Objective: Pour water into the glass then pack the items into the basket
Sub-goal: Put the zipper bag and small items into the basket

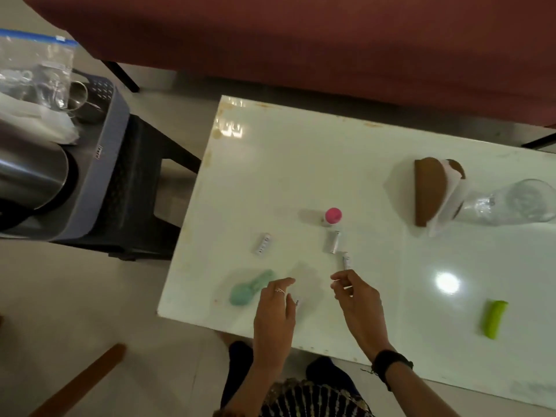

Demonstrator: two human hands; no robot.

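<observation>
Nearest the camera, two bare hands are seen above the near edge of the white table [376, 152]. The left hand [275, 314] is held with fingers loosely extended; a small white item is partly hidden under it, and whether it is gripped cannot be told. A ring is worn on one finger. The right hand [358, 299], with a dark wristband, is curled around a thin pale object; its identity is too blurred to tell.

At 9 o'clock from the left hand lies a teal spoon-shaped item [249, 288]. At 12 o'clock, three small white tubes [263, 243] are scattered, with a pink-capped bottle [332, 216] beyond. At 3 o'clock a green object [493, 317] lies.

Farther, at 2 o'clock, a brown holder [428, 191] stands beside the glass [511, 203], which lies tilted.

At 10 o'clock, off the table, the grey basket [99, 164] rests on a dark stool, holding a steel kettle [30, 173] and a plastic bag [36, 64].
</observation>
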